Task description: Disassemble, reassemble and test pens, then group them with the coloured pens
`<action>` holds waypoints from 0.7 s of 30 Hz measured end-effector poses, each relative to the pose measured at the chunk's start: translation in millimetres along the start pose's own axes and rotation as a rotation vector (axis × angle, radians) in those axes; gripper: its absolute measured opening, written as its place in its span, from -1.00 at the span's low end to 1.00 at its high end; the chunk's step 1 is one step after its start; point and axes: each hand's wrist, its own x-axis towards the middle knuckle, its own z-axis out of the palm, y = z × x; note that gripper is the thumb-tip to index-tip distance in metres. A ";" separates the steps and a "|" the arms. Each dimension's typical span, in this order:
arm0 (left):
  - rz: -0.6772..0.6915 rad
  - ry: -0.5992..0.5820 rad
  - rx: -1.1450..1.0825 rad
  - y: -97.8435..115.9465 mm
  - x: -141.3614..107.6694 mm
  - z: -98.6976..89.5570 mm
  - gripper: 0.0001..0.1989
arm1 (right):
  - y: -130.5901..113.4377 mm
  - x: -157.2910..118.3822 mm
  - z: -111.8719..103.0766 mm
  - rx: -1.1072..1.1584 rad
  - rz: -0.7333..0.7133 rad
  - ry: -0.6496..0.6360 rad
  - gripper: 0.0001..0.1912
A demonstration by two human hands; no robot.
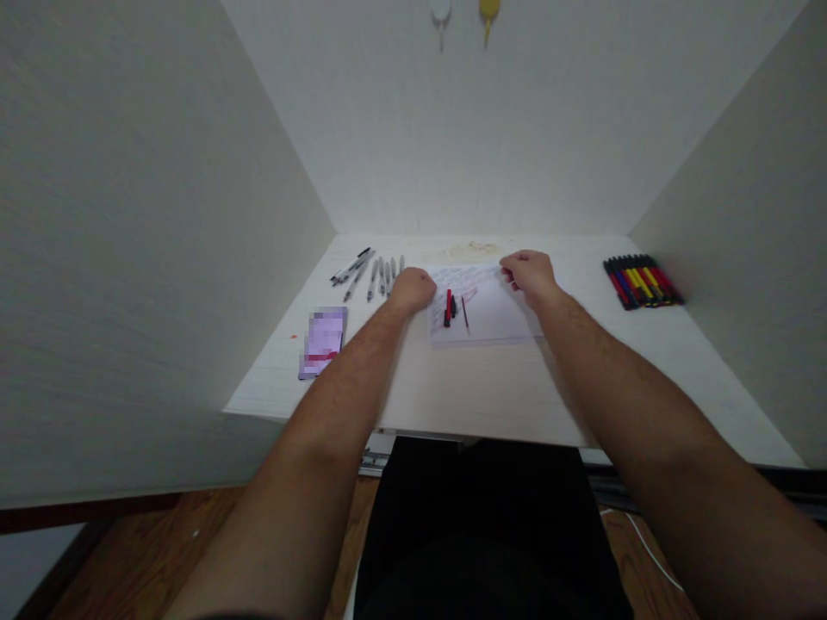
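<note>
My left hand is closed in a loose fist at the left edge of a white paper sheet. What its fingers hold, if anything, is hidden. At the sheet's top edge, my right hand has its fingers curled and pinched together. I cannot make out anything between them. Between the hands, a red pen barrel with a dark end lies on the paper. Close beside it are a short black piece and a thin dark stick with a pale tip. Faint handwriting and reddish strokes cover the sheet's left part.
Several clear pens lie left of my left hand. A phone with a blurred lilac screen rests nearer the front left. Several black-ended coloured markers lie in a row at right. White panels enclose the desk's back and sides.
</note>
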 end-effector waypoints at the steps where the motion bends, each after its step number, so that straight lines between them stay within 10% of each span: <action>1: 0.026 0.020 -0.025 -2.5 1.0 -0.1 -0.94 | -4.7 1.2 2.4 0.105 -0.022 -0.010 -0.93; 10: 0.110 0.081 -0.086 -24.7 -7.3 5.2 -0.87 | 24.9 -6.3 19.2 -0.123 -0.325 0.086 -0.83; 21: 0.128 0.081 -0.015 -13.0 -15.1 0.0 -0.87 | 5.8 -26.2 2.5 -0.254 -0.287 0.025 -0.78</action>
